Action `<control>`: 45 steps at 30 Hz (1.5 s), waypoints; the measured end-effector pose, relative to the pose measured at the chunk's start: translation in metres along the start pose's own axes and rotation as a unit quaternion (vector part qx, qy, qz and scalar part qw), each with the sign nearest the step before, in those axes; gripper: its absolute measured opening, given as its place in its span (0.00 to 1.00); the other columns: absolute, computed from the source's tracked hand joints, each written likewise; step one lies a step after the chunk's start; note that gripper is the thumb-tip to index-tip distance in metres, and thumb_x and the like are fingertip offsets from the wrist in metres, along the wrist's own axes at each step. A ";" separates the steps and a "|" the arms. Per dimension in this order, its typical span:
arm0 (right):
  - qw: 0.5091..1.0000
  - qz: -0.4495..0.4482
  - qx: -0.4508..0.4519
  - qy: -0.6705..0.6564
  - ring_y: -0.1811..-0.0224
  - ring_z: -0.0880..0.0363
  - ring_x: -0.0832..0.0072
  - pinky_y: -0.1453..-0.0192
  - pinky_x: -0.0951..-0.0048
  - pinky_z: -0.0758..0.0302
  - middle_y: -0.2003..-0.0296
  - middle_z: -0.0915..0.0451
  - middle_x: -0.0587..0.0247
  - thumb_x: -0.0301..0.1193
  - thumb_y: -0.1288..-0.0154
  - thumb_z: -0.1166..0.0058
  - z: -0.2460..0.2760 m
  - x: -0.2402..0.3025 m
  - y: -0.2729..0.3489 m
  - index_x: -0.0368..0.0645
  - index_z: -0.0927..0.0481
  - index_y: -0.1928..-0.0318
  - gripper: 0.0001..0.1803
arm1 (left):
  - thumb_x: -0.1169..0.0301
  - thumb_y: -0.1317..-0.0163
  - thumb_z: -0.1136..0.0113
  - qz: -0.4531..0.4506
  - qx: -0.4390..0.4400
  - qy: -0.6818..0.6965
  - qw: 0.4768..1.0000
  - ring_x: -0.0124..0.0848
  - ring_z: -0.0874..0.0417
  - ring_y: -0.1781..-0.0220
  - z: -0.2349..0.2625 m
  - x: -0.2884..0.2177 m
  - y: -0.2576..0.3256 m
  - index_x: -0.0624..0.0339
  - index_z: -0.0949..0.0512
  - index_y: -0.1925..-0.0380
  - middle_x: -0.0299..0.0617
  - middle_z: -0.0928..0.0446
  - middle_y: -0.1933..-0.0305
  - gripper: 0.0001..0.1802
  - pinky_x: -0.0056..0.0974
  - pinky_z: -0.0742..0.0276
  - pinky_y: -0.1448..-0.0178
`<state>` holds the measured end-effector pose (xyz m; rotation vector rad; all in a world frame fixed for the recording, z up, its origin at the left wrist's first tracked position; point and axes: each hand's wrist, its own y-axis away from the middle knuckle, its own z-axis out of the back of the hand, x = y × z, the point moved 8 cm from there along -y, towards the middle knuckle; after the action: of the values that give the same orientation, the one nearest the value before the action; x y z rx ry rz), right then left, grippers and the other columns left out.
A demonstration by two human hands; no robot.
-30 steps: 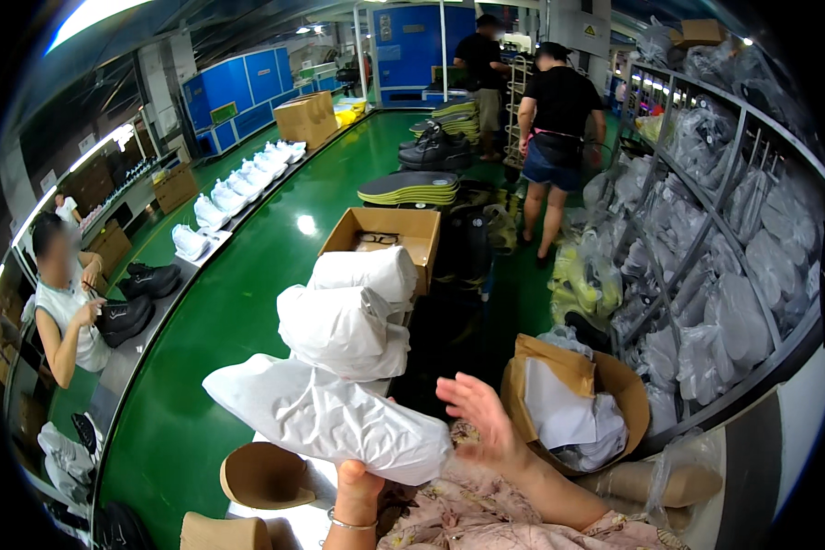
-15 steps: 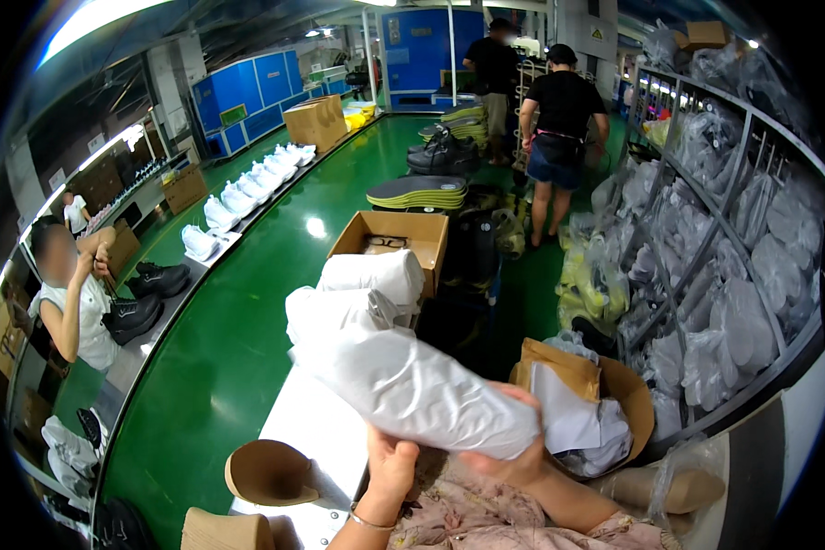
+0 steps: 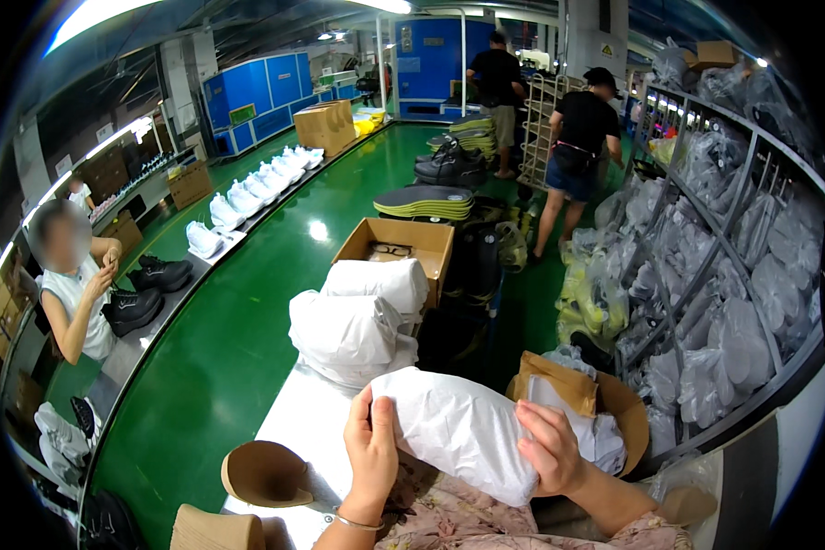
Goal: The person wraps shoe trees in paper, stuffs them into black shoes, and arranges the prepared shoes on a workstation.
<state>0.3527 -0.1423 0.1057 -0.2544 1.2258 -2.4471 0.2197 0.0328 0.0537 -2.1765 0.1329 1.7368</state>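
A long bundle wrapped in white paper point(image 3: 458, 426) is held between my two hands, above my lap; its contents are hidden. My left hand point(image 3: 372, 449) grips the bundle's left end, thumb toward me, with a bracelet at the wrist. On its right end my right hand point(image 3: 552, 449) has its fingers curled over the paper. Just beyond lie more white-wrapped bundles point(image 3: 344, 325), stacked on the white table point(image 3: 289, 412). Left of my left hand, a tan shoe-shaped form point(image 3: 266, 474) stands on the table, and another tan form point(image 3: 213, 530) is nearer me.
An open cardboard box point(image 3: 435, 252) sits behind the bundles, with insoles point(image 3: 422, 202) and black shoes point(image 3: 451, 165) farther back. At right, a carton with papers point(image 3: 628, 412) stands beside a metal rack point(image 3: 706, 211) of bagged items. A co-worker point(image 3: 78, 293) handles black shoes point(image 3: 133, 310) at left.
The wrapped bundle has come down toward me, away from the stack, and both hands have shifted their hold on it. The person near the rack has moved right.
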 end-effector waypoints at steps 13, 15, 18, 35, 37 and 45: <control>0.824 -0.391 -0.099 -0.398 0.51 0.30 0.66 0.47 0.67 0.31 0.52 0.33 0.52 0.33 0.59 0.31 -0.063 -0.050 0.031 0.36 0.41 0.46 0.41 | 0.60 0.37 0.51 0.186 0.032 0.347 0.919 0.37 0.22 0.54 -0.018 -0.002 -0.044 0.67 0.29 0.54 0.47 0.23 0.55 0.20 0.40 0.28 0.46; 0.761 -0.445 -0.128 -0.455 0.51 0.31 0.72 0.46 0.70 0.32 0.52 0.33 0.58 0.33 0.60 0.30 -0.073 -0.076 0.025 0.36 0.42 0.45 0.43 | 0.56 0.37 0.52 0.147 0.039 0.318 0.936 0.36 0.22 0.52 -0.030 -0.017 -0.066 0.65 0.31 0.51 0.45 0.24 0.53 0.24 0.40 0.29 0.44; 0.756 -0.409 -0.148 -0.489 0.53 0.28 0.73 0.47 0.71 0.31 0.55 0.27 0.60 0.35 0.60 0.32 -0.073 -0.117 -0.021 0.35 0.34 0.47 0.38 | 0.48 0.35 0.57 0.017 -0.005 0.090 0.996 0.30 0.24 0.58 -0.021 -0.032 -0.101 0.64 0.25 0.59 0.42 0.24 0.61 0.27 0.33 0.31 0.51; 0.854 -0.359 -0.039 -0.375 0.49 0.29 0.65 0.44 0.70 0.33 0.53 0.28 0.51 0.42 0.60 0.30 -0.234 -0.255 -0.097 0.35 0.39 0.47 0.43 | 0.51 0.34 0.60 -0.065 -0.163 -0.395 0.902 0.58 0.61 0.29 0.033 0.065 -0.109 0.67 0.49 0.36 0.68 0.64 0.31 0.36 0.50 0.63 0.29; 0.869 -0.365 0.003 -0.335 0.48 0.29 0.64 0.43 0.69 0.33 0.52 0.29 0.50 0.42 0.60 0.30 -0.242 -0.253 -0.090 0.36 0.40 0.46 0.44 | 0.50 0.33 0.60 -0.069 -0.154 -0.393 0.904 0.57 0.61 0.29 0.031 0.066 -0.109 0.68 0.49 0.36 0.68 0.64 0.31 0.36 0.49 0.64 0.29; 0.860 -0.381 0.042 -0.337 0.40 0.37 0.60 0.37 0.67 0.39 0.44 0.37 0.43 0.45 0.64 0.28 -0.248 -0.261 -0.075 0.32 0.47 0.40 0.56 | 0.52 0.33 0.60 -0.064 -0.156 -0.390 0.905 0.56 0.62 0.29 0.031 0.064 -0.107 0.70 0.51 0.36 0.67 0.62 0.31 0.36 0.49 0.64 0.29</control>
<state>0.4877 0.1887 0.0197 -1.6814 0.7564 -2.5762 0.2373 0.1519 0.0089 -1.4418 -0.5059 2.5204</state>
